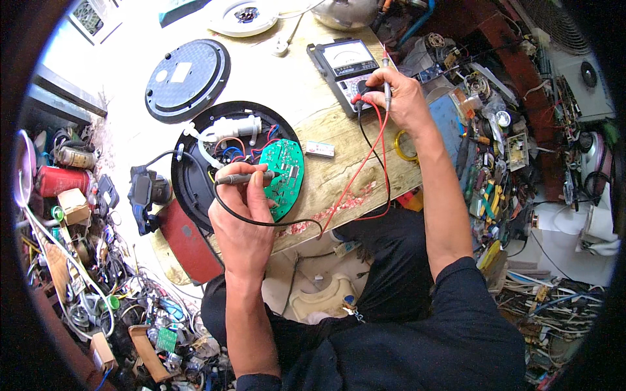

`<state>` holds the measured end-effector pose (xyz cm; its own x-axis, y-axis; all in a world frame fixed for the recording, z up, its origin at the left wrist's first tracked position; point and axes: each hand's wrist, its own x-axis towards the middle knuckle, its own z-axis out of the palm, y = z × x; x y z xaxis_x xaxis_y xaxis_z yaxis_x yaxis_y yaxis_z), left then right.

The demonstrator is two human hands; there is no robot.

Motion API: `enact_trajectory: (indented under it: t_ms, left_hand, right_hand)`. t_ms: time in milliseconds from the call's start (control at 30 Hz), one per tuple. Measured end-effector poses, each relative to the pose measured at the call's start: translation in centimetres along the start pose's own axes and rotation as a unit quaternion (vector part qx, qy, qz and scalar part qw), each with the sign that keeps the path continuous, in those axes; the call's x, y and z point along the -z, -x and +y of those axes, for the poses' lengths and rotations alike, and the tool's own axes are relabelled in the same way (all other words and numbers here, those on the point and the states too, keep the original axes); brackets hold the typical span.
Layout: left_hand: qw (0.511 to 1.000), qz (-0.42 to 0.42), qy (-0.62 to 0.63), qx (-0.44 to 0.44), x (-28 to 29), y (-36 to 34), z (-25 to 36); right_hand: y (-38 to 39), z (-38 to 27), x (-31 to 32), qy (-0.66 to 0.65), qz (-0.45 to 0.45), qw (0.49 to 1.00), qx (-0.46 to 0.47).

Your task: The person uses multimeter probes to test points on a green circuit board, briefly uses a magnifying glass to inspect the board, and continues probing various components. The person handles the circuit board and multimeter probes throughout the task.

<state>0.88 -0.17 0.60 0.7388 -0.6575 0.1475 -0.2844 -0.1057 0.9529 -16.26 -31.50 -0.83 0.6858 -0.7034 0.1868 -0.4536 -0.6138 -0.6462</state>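
My left hand (241, 228) pinches a dark test probe (236, 178) over the round green circuit board (284, 182). I cannot tell whether its tip touches the board. The board lies on the right part of a round black housing (186, 179), beside a white motor-like part (231, 127) and coloured wires. At the analog multimeter (345, 57), my right hand (409, 101) has its thumb and forefinger by the dial and plugs. A second test probe (387, 91) stands upright between its fingers. A red lead (349, 189) and a black lead (390, 176) hang from the meter.
On the wooden table (274, 81) lie a round black cover (189, 79), a small white box (319, 150) and a white round part (242, 18). A yellow tape roll (405, 146) sits near the right edge. Tools and scrap crowd both sides. A dark red box (189, 241) stands at left.
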Motion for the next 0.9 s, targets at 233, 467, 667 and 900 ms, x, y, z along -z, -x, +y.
enact_trajectory:
  t_ms: [233, 467, 667, 900]
  left_hand:
    - [1.0, -0.003, -0.031, -0.002, 0.0, -0.1, 0.0]
    - [1.0, -0.005, -0.018, 0.008, 0.1, -0.1, 0.5]
    - [0.997, -0.012, -0.062, -0.036, -0.1, -0.4, -0.1]
    - [1.0, 0.003, -0.024, -0.019, 0.1, -0.3, -0.6]
  right_hand:
    - [-0.2, -0.7, -0.3, 0.041, 0.025, 0.999, -0.018]
    - [-0.7, -1.5, -0.5, 0.088, 0.04, 0.995, -0.017]
    - [1.3, -3.1, -0.2, 0.079, 0.167, 0.979, 0.081]
    - [12.1, -12.5, -3.6, -0.149, 0.087, 0.98, 0.102]
